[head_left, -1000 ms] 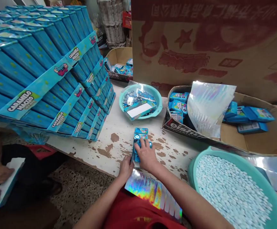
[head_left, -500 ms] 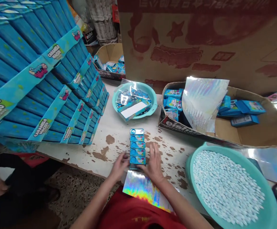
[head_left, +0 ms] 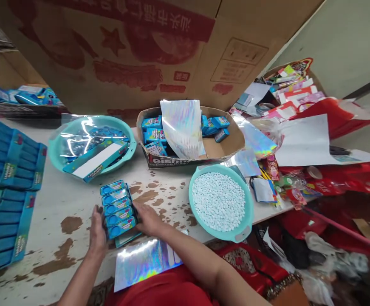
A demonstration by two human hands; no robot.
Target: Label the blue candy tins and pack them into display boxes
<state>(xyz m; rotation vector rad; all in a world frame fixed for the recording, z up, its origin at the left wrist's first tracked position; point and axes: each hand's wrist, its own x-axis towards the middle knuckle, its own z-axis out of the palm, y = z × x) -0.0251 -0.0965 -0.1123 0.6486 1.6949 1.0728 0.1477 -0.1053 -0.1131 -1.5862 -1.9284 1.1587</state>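
Observation:
A row of several small blue candy boxes [head_left: 117, 209], each with a round recess on top, lies close-packed near the table's front edge. My left hand [head_left: 97, 229] lies along the row's left side, fingers pointing away from me and pressed to it. From the right, my right hand [head_left: 147, 217] grips the other side, its fingertips partly hidden behind the boxes. Under the near end a flat blue and clear piece [head_left: 127, 239] sticks out. A shiny holographic sheet [head_left: 143, 263] lies at the front edge, against my red shirt.
A turquoise basin [head_left: 52, 146] holds small shiny pieces and a flat blue carton [head_left: 97, 161]. A turquoise bowl of white candies [head_left: 218, 202] stands right. Behind is an open cardboard box [head_left: 216, 149] with blue boxes. Stacked blue displays [head_left: 9, 170] stand left; a large carton [head_left: 124, 63] rises behind.
My view has swung to the right, bringing the right end of the table into sight. Both hands have closed in on the sides of the row, which now sits at an angle.

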